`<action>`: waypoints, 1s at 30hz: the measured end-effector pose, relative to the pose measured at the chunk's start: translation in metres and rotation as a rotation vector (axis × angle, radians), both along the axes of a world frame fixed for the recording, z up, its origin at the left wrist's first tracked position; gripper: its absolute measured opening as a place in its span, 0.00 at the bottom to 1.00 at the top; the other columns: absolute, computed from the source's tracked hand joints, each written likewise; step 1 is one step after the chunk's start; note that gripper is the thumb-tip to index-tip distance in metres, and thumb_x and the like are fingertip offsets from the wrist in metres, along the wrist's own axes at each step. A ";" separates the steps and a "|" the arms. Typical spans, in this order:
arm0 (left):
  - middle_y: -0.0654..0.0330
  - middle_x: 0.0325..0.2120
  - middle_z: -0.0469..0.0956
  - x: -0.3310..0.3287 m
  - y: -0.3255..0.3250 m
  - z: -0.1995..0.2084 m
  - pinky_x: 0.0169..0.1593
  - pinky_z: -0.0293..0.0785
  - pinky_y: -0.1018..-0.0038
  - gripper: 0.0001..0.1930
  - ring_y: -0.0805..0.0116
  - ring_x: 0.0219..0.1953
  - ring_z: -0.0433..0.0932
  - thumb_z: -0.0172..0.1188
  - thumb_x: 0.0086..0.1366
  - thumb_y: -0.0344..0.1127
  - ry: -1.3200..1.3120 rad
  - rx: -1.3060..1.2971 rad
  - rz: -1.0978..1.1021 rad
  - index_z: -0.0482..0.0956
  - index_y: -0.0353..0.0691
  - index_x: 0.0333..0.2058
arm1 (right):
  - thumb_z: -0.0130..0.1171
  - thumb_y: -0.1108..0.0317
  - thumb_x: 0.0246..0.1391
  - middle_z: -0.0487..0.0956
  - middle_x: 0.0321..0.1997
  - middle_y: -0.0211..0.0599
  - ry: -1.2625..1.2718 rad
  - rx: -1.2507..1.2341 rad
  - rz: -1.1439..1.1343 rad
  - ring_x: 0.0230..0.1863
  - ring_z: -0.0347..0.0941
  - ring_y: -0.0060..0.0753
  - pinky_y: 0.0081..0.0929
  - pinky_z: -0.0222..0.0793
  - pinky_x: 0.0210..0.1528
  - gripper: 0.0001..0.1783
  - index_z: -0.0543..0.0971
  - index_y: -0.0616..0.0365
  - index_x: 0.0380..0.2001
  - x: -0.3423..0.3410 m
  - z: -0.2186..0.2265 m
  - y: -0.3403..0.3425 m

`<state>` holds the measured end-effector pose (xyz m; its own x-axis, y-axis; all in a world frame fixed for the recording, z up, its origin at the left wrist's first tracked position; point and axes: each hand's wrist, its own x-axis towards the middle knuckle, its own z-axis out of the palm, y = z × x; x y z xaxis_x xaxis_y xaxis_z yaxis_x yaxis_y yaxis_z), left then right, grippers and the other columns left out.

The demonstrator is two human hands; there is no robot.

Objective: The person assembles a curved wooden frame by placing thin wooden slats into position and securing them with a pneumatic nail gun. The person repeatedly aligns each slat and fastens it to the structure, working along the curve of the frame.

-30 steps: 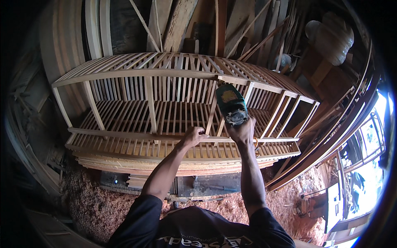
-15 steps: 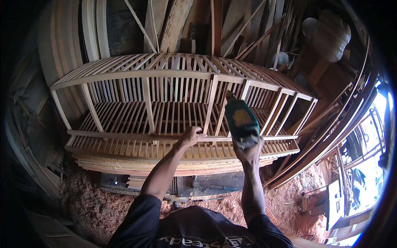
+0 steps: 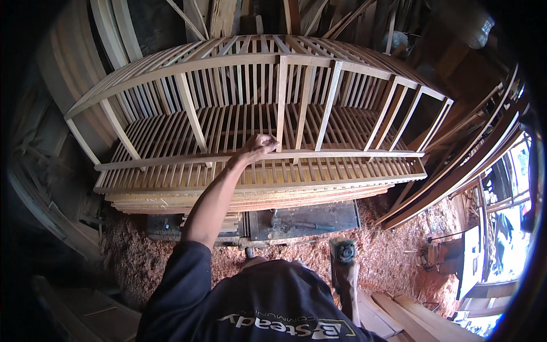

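Observation:
A long slatted wooden frame (image 3: 239,61) stretches across the middle, with upright posts along its near side. My left hand (image 3: 261,146) is closed over the frame's front rail (image 3: 336,154), its fingertips at the foot of an upright post (image 3: 281,102). Whatever those fingers may pinch is too small to make out. Low on the right, my right hand (image 3: 348,275) is wrapped round a green nail gun (image 3: 342,252), held down beside my body and apart from the frame. Part of that hand is hidden behind the tool.
Beneath the frame lie stacked boards (image 3: 256,200) on a dark bench (image 3: 336,215), where a hammer (image 3: 302,224) rests. Wood shavings (image 3: 137,256) cover the floor. Long planks (image 3: 456,182) lean at the right; more boards (image 3: 399,310) lie at lower right.
My right hand has brought the nail gun down from the frame's front to beside my body. My left hand stays at the same post's foot. The view has shifted, so the frame appears higher.

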<state>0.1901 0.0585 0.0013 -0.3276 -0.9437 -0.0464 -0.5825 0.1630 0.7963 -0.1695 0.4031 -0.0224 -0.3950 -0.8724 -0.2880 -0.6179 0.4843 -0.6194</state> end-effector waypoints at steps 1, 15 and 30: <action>0.64 0.20 0.74 -0.001 0.000 -0.003 0.31 0.69 0.69 0.26 0.73 0.23 0.69 0.55 0.63 0.62 0.094 -0.013 0.012 0.80 0.41 0.32 | 0.62 0.56 0.46 0.80 0.22 0.51 0.024 0.062 -0.017 0.26 0.80 0.46 0.42 0.71 0.30 0.18 0.81 0.65 0.26 -0.007 -0.009 0.012; 0.61 0.19 0.74 -0.011 -0.003 -0.036 0.36 0.67 0.65 0.37 0.69 0.25 0.68 0.57 0.50 0.76 -0.097 -0.255 0.239 0.83 0.41 0.25 | 0.65 0.57 0.46 0.81 0.27 0.52 -0.105 0.120 0.128 0.32 0.81 0.44 0.39 0.72 0.34 0.20 0.80 0.65 0.33 -0.074 -0.026 0.021; 0.40 0.57 0.63 -0.023 0.013 -0.021 0.62 0.59 0.40 0.46 0.44 0.61 0.64 0.54 0.52 0.76 -0.041 0.012 0.309 0.73 0.33 0.50 | 0.68 0.63 0.49 0.73 0.17 0.26 -0.589 0.081 0.250 0.16 0.66 0.19 0.23 0.61 0.18 0.13 0.77 0.58 0.31 -0.045 0.086 -0.117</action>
